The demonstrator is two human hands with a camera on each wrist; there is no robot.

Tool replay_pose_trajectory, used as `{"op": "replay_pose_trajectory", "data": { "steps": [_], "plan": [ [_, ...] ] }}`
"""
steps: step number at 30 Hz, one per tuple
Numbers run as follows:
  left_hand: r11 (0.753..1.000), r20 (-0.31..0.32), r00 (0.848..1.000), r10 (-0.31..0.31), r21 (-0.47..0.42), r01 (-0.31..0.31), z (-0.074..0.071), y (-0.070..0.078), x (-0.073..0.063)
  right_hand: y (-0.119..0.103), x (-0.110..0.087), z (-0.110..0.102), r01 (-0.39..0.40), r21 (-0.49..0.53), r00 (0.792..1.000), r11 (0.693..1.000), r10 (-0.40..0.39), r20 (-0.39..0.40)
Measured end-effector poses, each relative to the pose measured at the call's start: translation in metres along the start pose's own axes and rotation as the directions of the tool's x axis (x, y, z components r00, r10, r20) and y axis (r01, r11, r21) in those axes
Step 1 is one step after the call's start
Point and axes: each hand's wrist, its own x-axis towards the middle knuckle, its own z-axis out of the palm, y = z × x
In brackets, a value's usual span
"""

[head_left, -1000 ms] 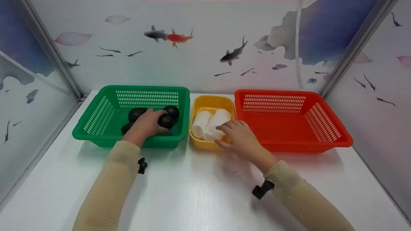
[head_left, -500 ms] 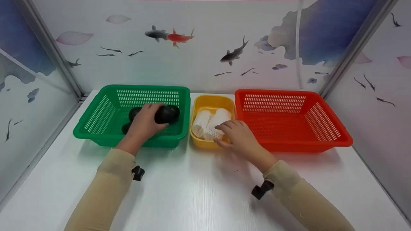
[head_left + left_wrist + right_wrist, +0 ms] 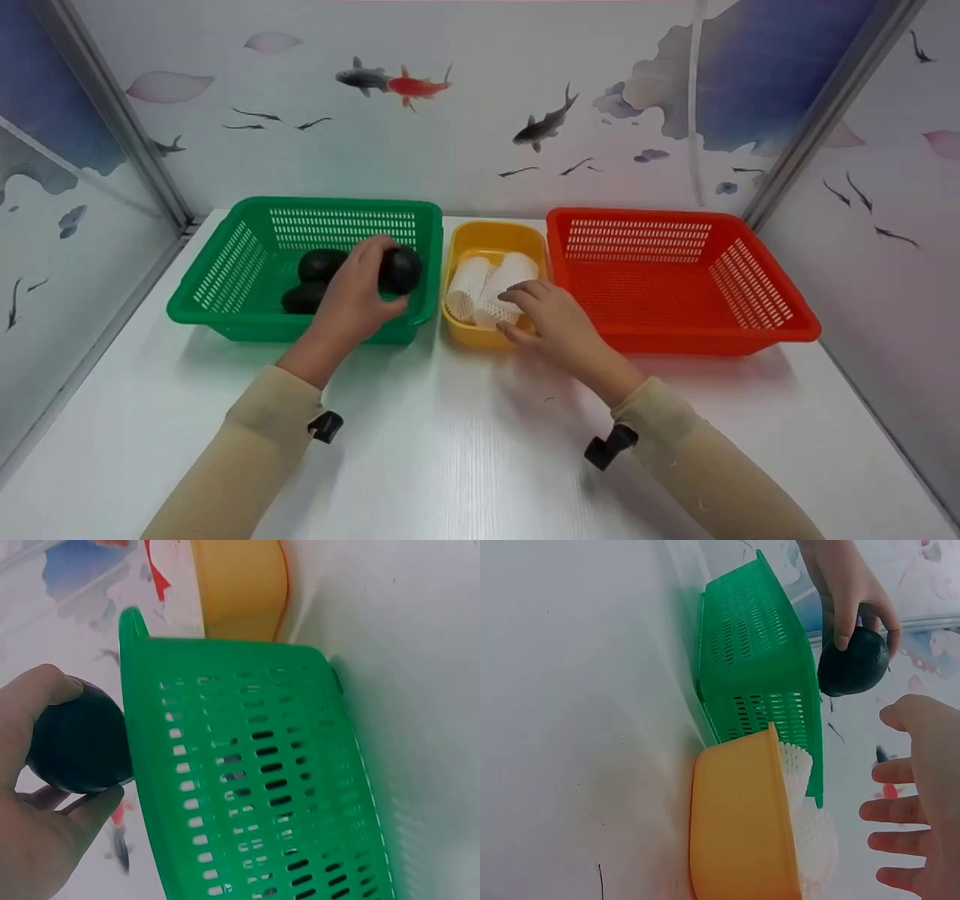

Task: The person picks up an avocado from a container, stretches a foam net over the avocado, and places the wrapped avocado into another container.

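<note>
My left hand grips a dark, smooth avocado between thumb and fingers. In the left wrist view the held avocado shows just beyond the rim of the green basket. Two more dark avocados lie in the basket, partly behind my left hand; the held one may hide another. My right hand hovers with spread fingers at the front right of a yellow box, holding nothing. White foam net sleeves lie side by side in that box.
A red basket stands at the right, close beside the yellow box, with no items seen in it. The green basket stands on the box's left. Printed panels enclose the white table at the back and sides.
My left hand has lifted the avocado from among the others in the green basket and moved it slightly right and up. The right hand stays in place.
</note>
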Motion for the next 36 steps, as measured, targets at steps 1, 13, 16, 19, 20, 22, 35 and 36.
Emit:
{"op": "replay_pose_trajectory", "data": {
  "steps": [1, 13, 16, 19, 20, 22, 35, 36],
  "plan": [
    [1.000, 0.006, 1.000, 0.003, -0.005, -0.003, 0.001, 0.003, -0.001, 0.000, 0.000, 0.000, -0.003, 0.009, 1.000, 1.000, 0.003, -0.001],
    [0.996, -0.046, 0.997, 0.062, -0.055, -0.064, 0.016, 0.024, -0.015, -0.010, -0.007, 0.002, -0.071, 0.110, 0.997, 0.991, 0.069, 0.022],
    [0.994, -0.061, 0.996, 0.069, -0.085, -0.074, 0.019, 0.027, -0.018, -0.013, -0.008, 0.003, -0.062, 0.133, 0.998, 0.989, 0.059, 0.026],
    [0.992, -0.056, 0.997, 0.057, -0.113, -0.063, 0.022, 0.030, -0.022, -0.015, -0.008, 0.003, -0.060, 0.147, 0.998, 0.987, 0.056, 0.028],
    [0.991, -0.051, 0.997, 0.051, -0.123, -0.057, 0.023, 0.031, -0.023, -0.015, -0.008, 0.003, -0.058, 0.150, 0.998, 0.987, 0.055, 0.026],
    [0.988, -0.043, 0.998, 0.043, -0.148, -0.049, 0.025, 0.034, -0.024, -0.016, -0.009, 0.003, -0.051, 0.157, 0.999, 0.986, 0.048, 0.020],
    [0.977, -0.040, 0.993, 0.112, -0.176, -0.117, 0.038, 0.048, -0.039, -0.021, -0.017, 0.003, -0.046, 0.257, 0.999, 0.965, 0.045, 0.011],
    [0.975, -0.038, 0.991, 0.125, -0.181, -0.130, 0.038, 0.049, -0.040, -0.022, -0.017, 0.003, -0.050, 0.264, 0.999, 0.963, 0.049, 0.010]
  ]
}}
